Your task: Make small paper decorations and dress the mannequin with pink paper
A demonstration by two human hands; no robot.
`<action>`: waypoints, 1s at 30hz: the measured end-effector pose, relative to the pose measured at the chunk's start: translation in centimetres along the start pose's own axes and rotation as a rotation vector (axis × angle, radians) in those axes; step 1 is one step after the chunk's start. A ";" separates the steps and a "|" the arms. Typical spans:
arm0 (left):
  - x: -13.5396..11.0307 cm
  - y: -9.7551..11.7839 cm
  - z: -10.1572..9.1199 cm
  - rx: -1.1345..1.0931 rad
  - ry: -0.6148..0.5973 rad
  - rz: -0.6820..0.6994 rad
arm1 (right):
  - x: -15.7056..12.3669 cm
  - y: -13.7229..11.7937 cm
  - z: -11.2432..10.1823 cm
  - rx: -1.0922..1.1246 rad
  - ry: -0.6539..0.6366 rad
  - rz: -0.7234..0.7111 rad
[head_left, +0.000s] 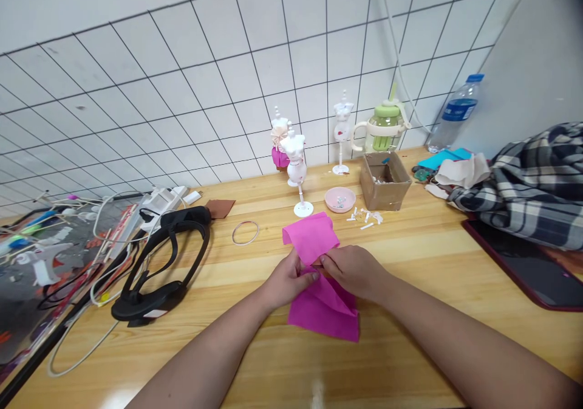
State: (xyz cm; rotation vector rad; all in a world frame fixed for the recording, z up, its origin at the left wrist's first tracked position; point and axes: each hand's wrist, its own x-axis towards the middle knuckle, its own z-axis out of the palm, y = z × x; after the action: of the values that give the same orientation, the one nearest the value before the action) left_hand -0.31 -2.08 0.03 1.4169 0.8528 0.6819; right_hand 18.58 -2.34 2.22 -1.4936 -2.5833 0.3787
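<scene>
Head view: pink cloth (313, 236) pinched between the left hand (288, 280) and the right hand (354, 269).
Over the table (419, 342), the cloth is gathered at its middle, with both hands closed on it and loose flaps spread above and below. Just beyond, a white mannequin (297, 169) is placed beside a pink dish (340, 207) and near a cardboard box (385, 196).

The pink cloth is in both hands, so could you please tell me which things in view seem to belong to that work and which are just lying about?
Likely in the work:
pink cloth, held by left hand and right hand
front mannequin, perhaps

Probably lying about:
black head strap
green-lidded cup
water bottle
tablet
plaid cloth
</scene>
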 end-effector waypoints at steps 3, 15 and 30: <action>0.0 0.1 0.0 0.012 -0.002 -0.013 | 0.0 -0.1 0.0 -0.021 -0.002 -0.019; -0.1 -0.3 0.0 0.075 0.009 -0.063 | -0.2 -1.0 -0.3 -0.098 -0.058 -0.022; -0.3 0.1 0.4 0.061 -0.039 -0.046 | 0.0 -0.6 -0.2 -0.103 -0.015 0.035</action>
State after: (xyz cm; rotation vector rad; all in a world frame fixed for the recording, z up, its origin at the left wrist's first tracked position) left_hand -0.18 -2.55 0.16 1.4565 0.8790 0.5959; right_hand 18.10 -2.62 2.62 -1.5768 -2.6284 0.2656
